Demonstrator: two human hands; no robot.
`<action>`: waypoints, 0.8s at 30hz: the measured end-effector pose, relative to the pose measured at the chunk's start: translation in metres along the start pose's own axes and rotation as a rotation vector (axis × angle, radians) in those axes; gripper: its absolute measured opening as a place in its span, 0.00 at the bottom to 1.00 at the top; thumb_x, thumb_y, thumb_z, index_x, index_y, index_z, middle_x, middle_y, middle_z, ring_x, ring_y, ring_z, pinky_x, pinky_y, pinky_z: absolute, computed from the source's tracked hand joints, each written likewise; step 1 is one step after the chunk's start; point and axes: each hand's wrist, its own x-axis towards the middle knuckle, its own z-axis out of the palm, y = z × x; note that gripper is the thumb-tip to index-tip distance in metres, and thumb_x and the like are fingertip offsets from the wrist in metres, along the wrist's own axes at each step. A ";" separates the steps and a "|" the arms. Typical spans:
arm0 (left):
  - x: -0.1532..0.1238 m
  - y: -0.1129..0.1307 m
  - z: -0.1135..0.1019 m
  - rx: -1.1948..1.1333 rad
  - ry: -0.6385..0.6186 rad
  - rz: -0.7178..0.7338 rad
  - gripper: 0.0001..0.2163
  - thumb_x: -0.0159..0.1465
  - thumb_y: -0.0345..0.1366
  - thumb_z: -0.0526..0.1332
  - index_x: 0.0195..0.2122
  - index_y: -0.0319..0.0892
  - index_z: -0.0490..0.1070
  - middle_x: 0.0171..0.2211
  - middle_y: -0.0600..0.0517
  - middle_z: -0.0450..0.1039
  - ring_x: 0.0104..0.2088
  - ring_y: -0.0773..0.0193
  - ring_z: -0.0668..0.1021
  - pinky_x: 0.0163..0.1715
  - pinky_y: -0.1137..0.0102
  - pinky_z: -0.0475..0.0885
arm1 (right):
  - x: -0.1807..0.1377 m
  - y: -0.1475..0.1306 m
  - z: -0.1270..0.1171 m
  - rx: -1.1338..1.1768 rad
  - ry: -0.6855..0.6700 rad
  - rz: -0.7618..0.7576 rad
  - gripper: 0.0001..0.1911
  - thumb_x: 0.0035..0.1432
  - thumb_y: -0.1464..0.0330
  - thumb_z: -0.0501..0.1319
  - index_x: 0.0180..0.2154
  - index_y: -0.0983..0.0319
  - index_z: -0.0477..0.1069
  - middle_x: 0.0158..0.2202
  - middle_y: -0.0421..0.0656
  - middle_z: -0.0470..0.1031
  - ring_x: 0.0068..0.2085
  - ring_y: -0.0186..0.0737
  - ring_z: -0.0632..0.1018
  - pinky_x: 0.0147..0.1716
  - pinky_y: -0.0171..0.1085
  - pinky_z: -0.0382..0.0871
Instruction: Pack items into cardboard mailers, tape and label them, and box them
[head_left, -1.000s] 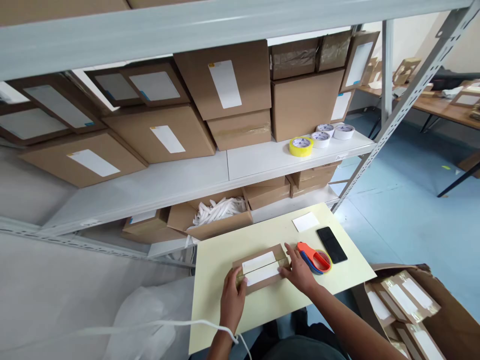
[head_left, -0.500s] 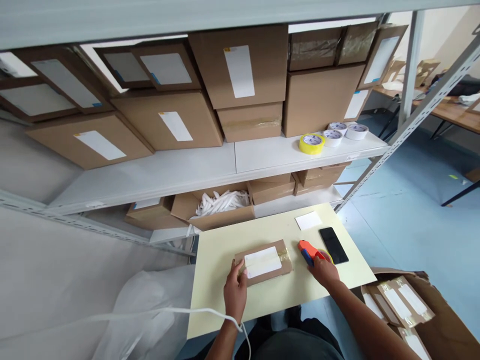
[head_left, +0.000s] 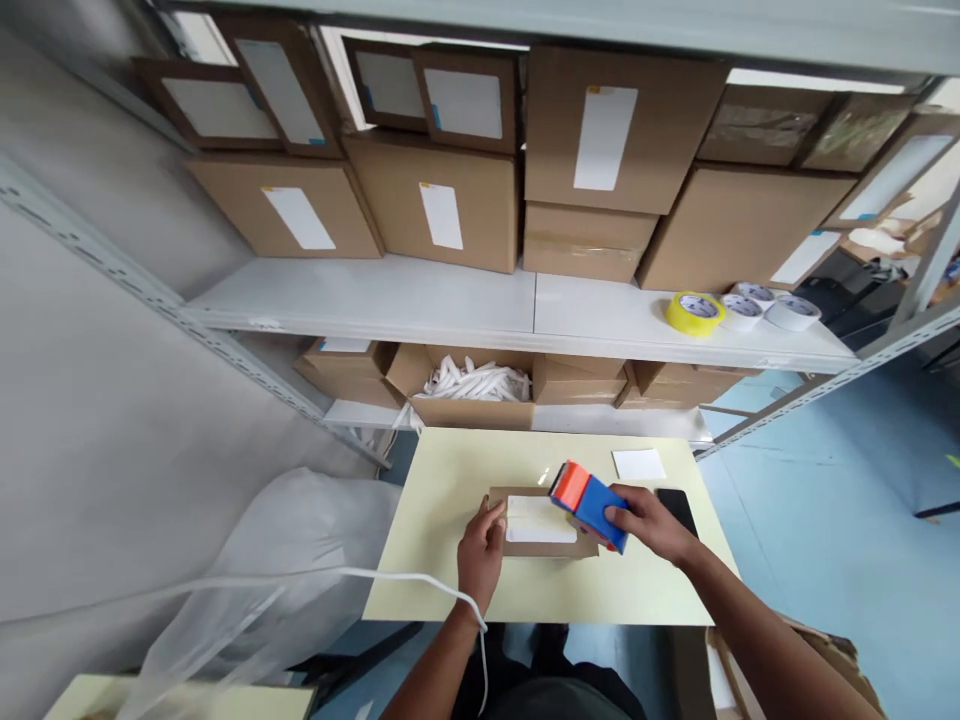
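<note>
The right hand (head_left: pixel 646 520) is closed around the tape gun (head_left: pixel 596 508), gripping it by the blue side, its orange end tilted up and to the left. Half a second ago the gun lay on the table (head_left: pixel 431 590), the hand just reaching it; now it is raised over the right part of the box (head_left: pixel 536 549). Whether it touches the box is unclear.

The box lies flat on the table, near its middle. The left hand (head_left: pixel 481 560) stays at its left end, fingers and thumb on it; I cannot tell whether they grip or merely press. A second ago a dark line split the white on top in two; now, as half a second ago, it reads as one label (head_left: pixel 540 520).

The view has swung left: the carton (head_left: pixel 825 650) at lower right is mostly cut off, and another table's edge (head_left: pixel 187 700) shows at lower left. The right hand now partly covers the phone (head_left: pixel 677 508); the card (head_left: pixel 637 464) lies beyond it.

White labels with small orange or blue corner marks sit on the shelf boxes (head_left: pixel 480 200). Their print, and that inside the yellow roll (head_left: pixel 679 318) and white rolls (head_left: pixel 741 321), is too small to read.
</note>
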 end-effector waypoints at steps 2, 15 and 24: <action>0.001 0.001 -0.001 -0.002 -0.013 0.004 0.17 0.68 0.41 0.54 0.53 0.46 0.78 0.60 0.46 0.73 0.66 0.53 0.69 0.60 0.59 0.70 | 0.018 -0.001 0.010 -0.067 -0.106 0.009 0.20 0.57 0.51 0.61 0.30 0.62 0.69 0.27 0.39 0.70 0.30 0.38 0.72 0.30 0.34 0.65; -0.004 0.050 -0.013 -0.537 -0.157 -0.387 0.24 0.66 0.54 0.53 0.49 0.41 0.75 0.45 0.42 0.79 0.42 0.54 0.81 0.42 0.60 0.78 | 0.046 0.000 0.019 -0.238 -0.309 0.054 0.15 0.59 0.57 0.62 0.31 0.63 0.71 0.27 0.40 0.70 0.29 0.35 0.71 0.27 0.32 0.65; 0.012 0.046 -0.010 -0.554 -0.207 -0.441 0.16 0.58 0.49 0.62 0.34 0.40 0.78 0.28 0.51 0.77 0.26 0.64 0.77 0.23 0.72 0.67 | 0.049 -0.015 0.029 -0.426 -0.314 0.052 0.15 0.59 0.56 0.62 0.35 0.63 0.76 0.31 0.42 0.77 0.31 0.38 0.75 0.31 0.34 0.67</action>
